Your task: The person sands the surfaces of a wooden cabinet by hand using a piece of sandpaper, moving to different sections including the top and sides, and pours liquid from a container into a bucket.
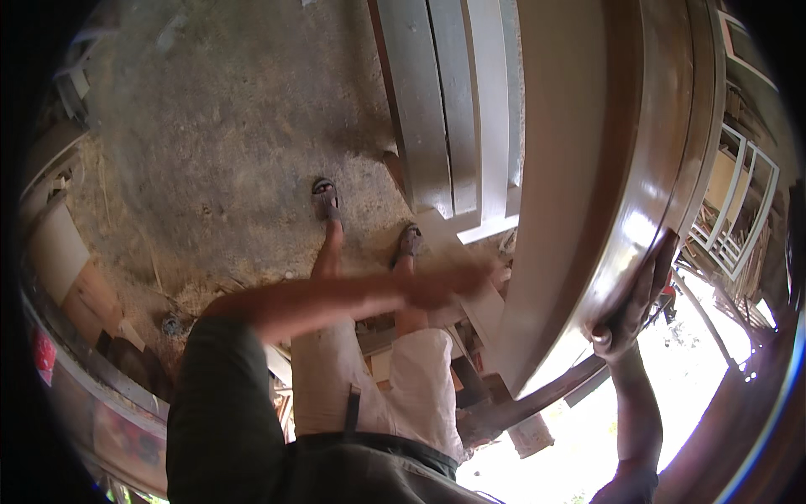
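A large glossy brown wooden panel, with a paler flat face, stands tall along my right side. My right hand rests on its shiny surface near the lower end, fingers stretched out along it. My left forearm reaches across my body. At its end, my left hand is smeared by motion beside the lower part of the pale face. The blur hides its fingers and whether it touches anything. Just beyond it, a light board slants down beside the panel.
Long grey planks and a white frame piece lie to the left of the panel. A white metal grille leans at the far right near thin sticks. Boards are piled at the left. Rough concrete floor lies ahead.
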Demonstrator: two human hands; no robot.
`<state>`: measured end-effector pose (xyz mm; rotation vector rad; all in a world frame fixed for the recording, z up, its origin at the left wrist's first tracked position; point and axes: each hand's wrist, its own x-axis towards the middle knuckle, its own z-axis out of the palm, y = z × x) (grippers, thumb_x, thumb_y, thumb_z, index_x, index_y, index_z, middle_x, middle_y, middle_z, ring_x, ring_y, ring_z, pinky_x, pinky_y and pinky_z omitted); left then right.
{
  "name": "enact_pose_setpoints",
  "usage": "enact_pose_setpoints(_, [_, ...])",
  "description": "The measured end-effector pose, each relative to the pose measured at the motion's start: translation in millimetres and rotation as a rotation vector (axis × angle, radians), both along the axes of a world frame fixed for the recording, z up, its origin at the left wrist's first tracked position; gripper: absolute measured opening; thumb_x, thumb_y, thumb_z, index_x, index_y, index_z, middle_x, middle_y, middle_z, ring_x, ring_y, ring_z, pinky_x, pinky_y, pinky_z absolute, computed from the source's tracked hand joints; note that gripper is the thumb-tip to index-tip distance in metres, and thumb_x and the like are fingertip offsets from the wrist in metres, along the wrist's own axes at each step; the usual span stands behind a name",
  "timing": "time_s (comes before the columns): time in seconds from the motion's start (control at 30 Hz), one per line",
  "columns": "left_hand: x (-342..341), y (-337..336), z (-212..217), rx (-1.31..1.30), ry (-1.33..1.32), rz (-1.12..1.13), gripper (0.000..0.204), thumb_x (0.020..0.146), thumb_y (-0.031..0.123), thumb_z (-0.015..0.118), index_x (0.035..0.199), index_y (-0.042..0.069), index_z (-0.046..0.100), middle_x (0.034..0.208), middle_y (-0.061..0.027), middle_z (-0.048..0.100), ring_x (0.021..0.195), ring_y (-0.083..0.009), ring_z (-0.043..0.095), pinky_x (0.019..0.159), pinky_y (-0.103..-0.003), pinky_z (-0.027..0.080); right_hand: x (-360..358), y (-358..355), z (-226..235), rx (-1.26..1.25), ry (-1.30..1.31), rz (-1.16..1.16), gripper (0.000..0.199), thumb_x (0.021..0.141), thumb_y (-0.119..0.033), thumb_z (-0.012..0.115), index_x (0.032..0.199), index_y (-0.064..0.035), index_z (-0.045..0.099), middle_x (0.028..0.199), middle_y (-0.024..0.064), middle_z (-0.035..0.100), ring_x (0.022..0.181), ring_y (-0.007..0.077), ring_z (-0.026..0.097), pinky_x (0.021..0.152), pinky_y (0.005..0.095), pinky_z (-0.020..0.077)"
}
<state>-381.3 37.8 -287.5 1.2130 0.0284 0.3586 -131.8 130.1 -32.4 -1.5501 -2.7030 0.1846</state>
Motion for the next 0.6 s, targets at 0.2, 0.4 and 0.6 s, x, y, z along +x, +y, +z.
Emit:
enact_pose_setpoints(0.2, [-26.5,-5.4,8.8,-0.464,0.146,0.054,0.068,0.103,0.050,0.046,0.156,0.009,0.032,0.165,-0.0156,0.022,0.154,-0.0280,0.017,0.125,-0.042,0.012,4.2,-4.9,5.3,-0.001,-0.006,-0.011,0.097,0.094,-0.078,0.025,0.160,-0.0065,0.017,0.163,0.0277,0.013,0.151,0.0476,0.014,0.119,0.0649,0.0126])
enact_pose_setpoints(0.4, [21.9,-25.1,-114.5,-0.567,0.641,0.068,0.068,0.099,0.050,0.054,0.150,0.007,0.042,0.158,-0.0181,0.035,0.149,-0.0311,0.029,0.123,-0.042,0.024,-5.5,4.7,-2.4,-0.037,0.014,0.000,0.096,0.094,-0.078,0.025,0.160,-0.0092,0.016,0.163,0.0278,0.013,0.151,0.0484,0.013,0.119,0.0654,0.0120])
enact_pose_setpoints(0.6, [13.5,-49.4,-13.6,-0.142,0.807,0.435,0.050,0.097,0.036,0.058,0.135,0.003,0.052,0.145,-0.0240,0.044,0.142,-0.0334,0.038,0.119,-0.040,0.030,-8.1,3.4,1.6,-0.045,0.028,-0.025,0.097,0.094,-0.078,0.026,0.161,-0.0094,0.015,0.164,0.0268,0.010,0.151,0.0480,0.011,0.119,0.0656,0.0123])
